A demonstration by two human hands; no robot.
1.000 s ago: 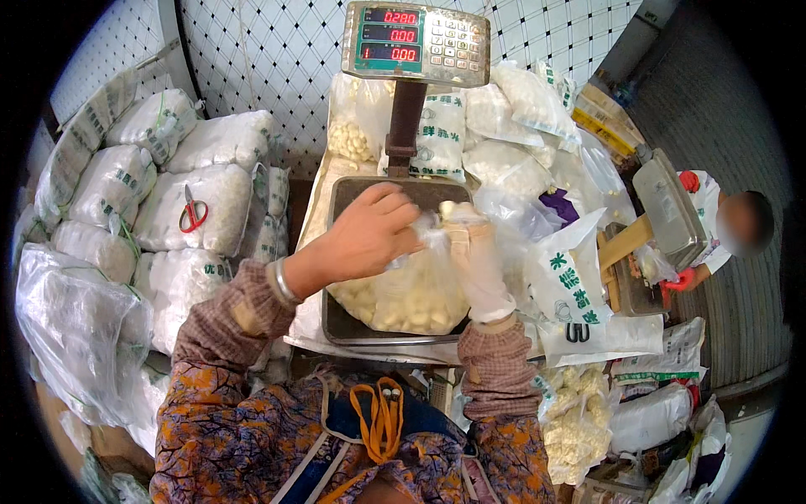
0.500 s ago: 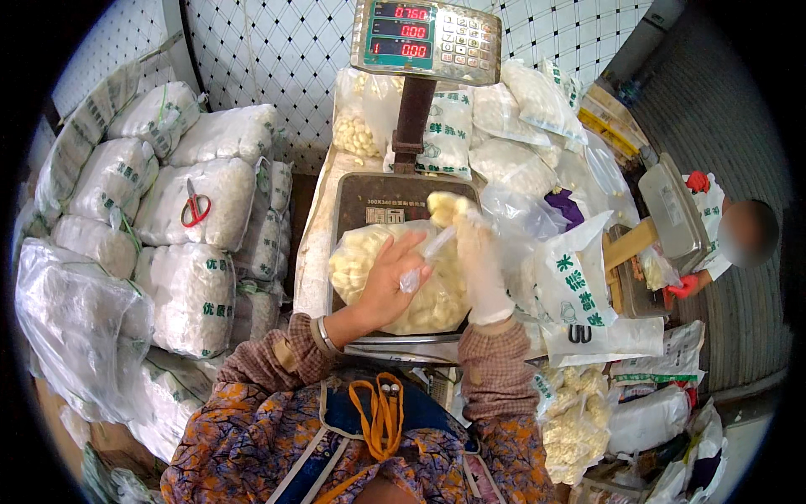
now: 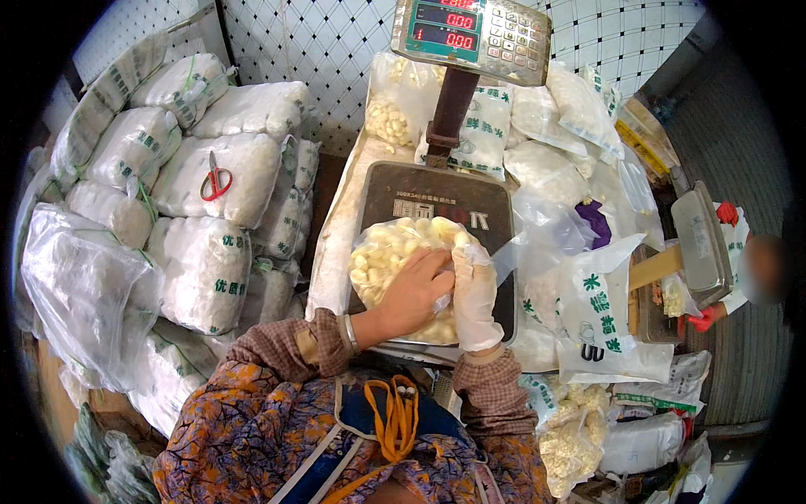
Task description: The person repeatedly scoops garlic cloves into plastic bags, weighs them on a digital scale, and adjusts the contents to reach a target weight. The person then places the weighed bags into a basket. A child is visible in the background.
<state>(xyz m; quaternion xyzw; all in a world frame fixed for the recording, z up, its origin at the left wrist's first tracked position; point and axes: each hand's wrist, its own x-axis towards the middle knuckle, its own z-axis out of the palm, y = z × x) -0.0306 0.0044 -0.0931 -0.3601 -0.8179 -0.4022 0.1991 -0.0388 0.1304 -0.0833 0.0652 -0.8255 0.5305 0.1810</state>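
Note:
A clear plastic bag full of peeled garlic cloves lies on the black platform of the weighing scale. My bare left hand is closed on the bag's near side, its fingers curled over the plastic. Beside it, my right hand in a white glove stands upright against the bag's right side. Yellowish garlic cloves show at the gloved fingertips, which are partly hidden. The scale's display head rises on a post behind the platform.
Packed white bags are stacked on the left, with red-handled scissors on one. More filled bags crowd the right. At far right, a person's red-gloved hand is by a second scale. A garlic bag lies near my right elbow.
Both hands have come down and closer together. My left hand, raised with spread fingers before, now presses on the bag. The gloved hand and its cloves have lowered. The whole view has shifted.

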